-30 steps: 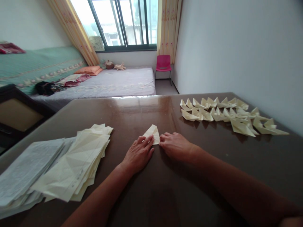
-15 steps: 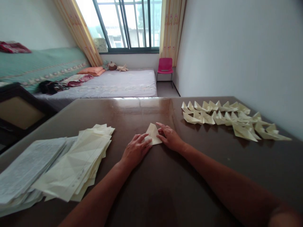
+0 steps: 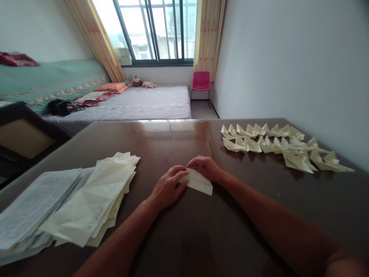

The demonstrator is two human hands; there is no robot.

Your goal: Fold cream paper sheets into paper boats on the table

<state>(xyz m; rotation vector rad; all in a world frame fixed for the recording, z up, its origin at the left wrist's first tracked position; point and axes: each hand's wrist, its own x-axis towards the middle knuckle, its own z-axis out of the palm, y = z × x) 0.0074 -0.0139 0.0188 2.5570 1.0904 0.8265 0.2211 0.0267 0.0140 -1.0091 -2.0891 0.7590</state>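
A small piece of folded cream paper lies at the middle of the brown table, its long straight edge angled down to the right. My left hand grips its left end between thumb and fingers. At the paper's upper edge, my right hand has its fingers curled and touching it; fingers cover part of that edge. Folded paper boats stand in rows at the far right. To the left is a fanned stack of creased cream sheets.
Beside the cream sheets lies a stack of greyish printed paper. The glossy brown table reaches toward a bed and a pink chair. A dark wooden chair is at the left, a white wall at the right.
The folded paper has turned so its long edge slants toward lower right. My right hand moved off its right side, then closed on its upper edge. The view tilted slightly.
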